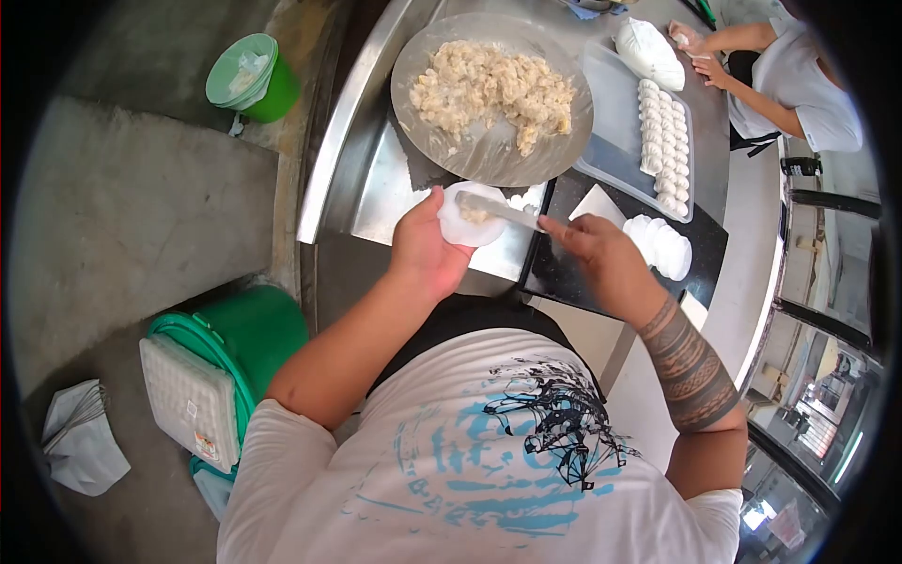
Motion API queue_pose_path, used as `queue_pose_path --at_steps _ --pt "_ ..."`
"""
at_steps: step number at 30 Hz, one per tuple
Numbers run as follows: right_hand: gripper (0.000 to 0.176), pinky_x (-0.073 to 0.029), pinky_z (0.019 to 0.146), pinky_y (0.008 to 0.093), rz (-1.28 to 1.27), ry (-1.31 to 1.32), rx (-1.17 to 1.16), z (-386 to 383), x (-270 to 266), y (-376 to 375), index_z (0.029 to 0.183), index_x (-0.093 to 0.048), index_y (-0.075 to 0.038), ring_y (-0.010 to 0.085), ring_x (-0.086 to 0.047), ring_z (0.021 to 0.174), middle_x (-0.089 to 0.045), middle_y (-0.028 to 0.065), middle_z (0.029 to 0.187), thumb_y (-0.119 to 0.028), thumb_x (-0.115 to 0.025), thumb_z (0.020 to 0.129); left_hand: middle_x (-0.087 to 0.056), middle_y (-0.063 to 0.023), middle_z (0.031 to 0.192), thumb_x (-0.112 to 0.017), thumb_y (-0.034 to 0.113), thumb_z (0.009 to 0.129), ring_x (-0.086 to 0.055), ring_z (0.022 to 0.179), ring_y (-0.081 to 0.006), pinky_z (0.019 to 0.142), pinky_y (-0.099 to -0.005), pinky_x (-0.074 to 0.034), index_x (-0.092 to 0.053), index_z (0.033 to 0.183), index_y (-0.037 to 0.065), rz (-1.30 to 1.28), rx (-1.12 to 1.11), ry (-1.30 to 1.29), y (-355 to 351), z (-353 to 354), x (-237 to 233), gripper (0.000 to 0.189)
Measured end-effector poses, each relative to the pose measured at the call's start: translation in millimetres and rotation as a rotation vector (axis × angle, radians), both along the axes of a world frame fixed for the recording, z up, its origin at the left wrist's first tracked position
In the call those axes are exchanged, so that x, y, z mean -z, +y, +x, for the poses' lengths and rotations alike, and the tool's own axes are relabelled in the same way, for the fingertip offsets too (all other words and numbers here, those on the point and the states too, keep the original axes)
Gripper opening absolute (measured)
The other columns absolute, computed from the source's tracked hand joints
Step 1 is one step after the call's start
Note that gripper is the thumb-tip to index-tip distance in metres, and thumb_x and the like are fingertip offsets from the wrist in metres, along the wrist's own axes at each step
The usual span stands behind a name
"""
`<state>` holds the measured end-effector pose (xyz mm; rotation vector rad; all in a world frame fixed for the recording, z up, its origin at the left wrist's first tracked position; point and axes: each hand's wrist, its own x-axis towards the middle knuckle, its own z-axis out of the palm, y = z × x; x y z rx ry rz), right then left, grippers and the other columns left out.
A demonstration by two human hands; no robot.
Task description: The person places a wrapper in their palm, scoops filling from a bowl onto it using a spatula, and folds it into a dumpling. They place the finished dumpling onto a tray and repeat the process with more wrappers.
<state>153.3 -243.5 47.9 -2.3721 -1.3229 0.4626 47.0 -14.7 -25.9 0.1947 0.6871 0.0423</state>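
Note:
A round white dough wrapper (455, 227) lies on the palm and fingers of my left hand (427, 252), with a small lump of filling (474, 212) on it. My right hand (606, 263) grips a flat metal spatula (512, 214), its blade touching the filling. Just beyond both hands is a wide metal bowl (484, 169) holding a chunky pale filling mix (489, 86). To the right of my right hand, a fanned stack of white wrappers (665, 246) rests on the black board (564, 268).
A clear tray (606, 141) holds rows of white dumplings (663, 141) and a white bag (650, 54). Another person's hands (700, 54) work at the upper right. Green bucket (277, 94) and large green container (282, 324) stand left, below the counter edge (331, 160).

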Motion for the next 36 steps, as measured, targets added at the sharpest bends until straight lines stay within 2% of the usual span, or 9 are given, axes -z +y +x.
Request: queue_pose_path --at_steps 1,5,7,14,17,23,26,30,36 --pt "0.057 -0.055 0.07 0.0426 0.035 -0.017 -0.007 -6.8 0.9 -2.7 0.138 -0.069 -0.021 0.0306 -0.064 0.086 -0.059 0.0098 0.087 0.003 -0.06 0.087 -0.054 -0.0249 0.147 -0.034 0.032 0.114 -0.052 0.139 -0.0391 0.119 -0.0551 -0.041 -0.045 0.142 -0.008 -0.001 0.009 0.008 2.6 -1.4 -0.6 0.05" --pt "0.05 -0.057 0.072 0.0442 -0.157 -0.223 -0.002 9.9 -37.8 -4.4 0.132 -0.072 -0.02 0.0313 -0.065 0.084 -0.063 0.0099 0.088 0.001 -0.058 0.089 -0.06 -0.0218 0.139 -0.04 0.031 0.113 -0.058 0.132 -0.0371 0.115 -0.0547 -0.045 -0.05 0.138 -0.004 0.081 0.041 0.022 16.8 -12.1 16.2 0.044" --pt "0.048 -0.056 0.075 0.0445 -0.243 -0.263 0.144 25.7 -41.8 6.2 0.131 -0.072 -0.018 0.034 -0.067 0.086 -0.065 0.013 0.09 0.002 -0.056 0.09 -0.061 -0.0211 0.137 -0.042 0.031 0.112 -0.06 0.13 -0.0365 0.114 -0.0534 -0.047 -0.051 0.137 -0.004 0.127 0.047 0.07 20.8 -13.8 15.9 0.043" --pt "0.044 -0.057 0.082 0.0458 -0.387 -0.333 0.111 72.3 -3.8 18.9 0.131 -0.071 -0.014 0.036 -0.07 0.092 -0.07 0.0168 0.101 -0.002 -0.054 0.093 -0.063 -0.0188 0.135 -0.048 0.03 0.111 -0.062 0.128 -0.0338 0.111 -0.0512 -0.049 -0.053 0.135 -0.004 0.155 0.123 0.015 18.3 -15.4 26.0 0.041" --pt "0.045 -0.056 0.081 0.0456 -0.363 -0.314 0.05 72.1 -4.7 11.5 0.132 -0.071 -0.012 0.0361 -0.07 0.093 -0.072 0.0181 0.103 0.0 -0.054 0.092 -0.063 -0.0185 0.135 -0.05 0.029 0.11 -0.062 0.128 -0.0334 0.111 -0.0507 -0.049 -0.053 0.135 -0.004 0.166 0.118 0.004 12.1 -11.6 23.6 0.041" --pt "0.052 -0.054 0.079 0.0373 -0.317 0.32 0.098 66.8 -47.3 10.3 0.134 -0.07 -0.006 0.029 -0.064 0.081 -0.066 0.0142 0.087 0.012 -0.055 0.088 -0.062 -0.0197 0.137 -0.051 0.029 0.11 -0.061 0.129 -0.0341 0.113 -0.0509 -0.049 -0.052 0.135 -0.004 0.077 0.097 -0.04 2.1 2.1 24.7 0.042" --pt "0.056 -0.053 0.078 0.0346 -0.057 0.331 -0.046 51.3 -26.8 -9.9 0.136 -0.069 -0.008 0.0264 -0.06 0.078 -0.061 0.0113 0.084 0.015 -0.055 0.087 -0.057 -0.0228 0.143 -0.043 0.03 0.112 -0.057 0.134 -0.036 0.117 -0.0519 -0.045 -0.047 0.141 -0.006 0.04 0.107 -0.099 0.8 1.6 15.5 0.047" --pt "0.054 -0.053 0.072 0.0418 -0.033 -0.041 -0.006 2.2 -19.0 -8.5 0.132 -0.073 -0.017 0.0288 -0.063 0.08 -0.062 0.0103 0.083 0.009 -0.058 0.087 -0.054 -0.0247 0.148 -0.037 0.03 0.114 -0.054 0.138 -0.0375 0.12 -0.0522 -0.041 -0.042 0.146 -0.008 0.018 0.102 -0.128 0.3 -1.8 -3.5 0.051" --pt "0.059 -0.054 0.075 0.0404 0.026 0.119 0.102 -1.1 -58.8 -22.6 0.134 -0.071 -0.014 0.0291 -0.063 0.081 -0.061 0.0133 0.085 0.012 -0.055 0.084 -0.054 -0.024 0.148 -0.038 0.031 0.113 -0.053 0.139 -0.0371 0.121 -0.052 -0.039 -0.042 0.147 -0.008 0.049 0.093 -0.146 12.1 -9.0 -10.1 0.052"
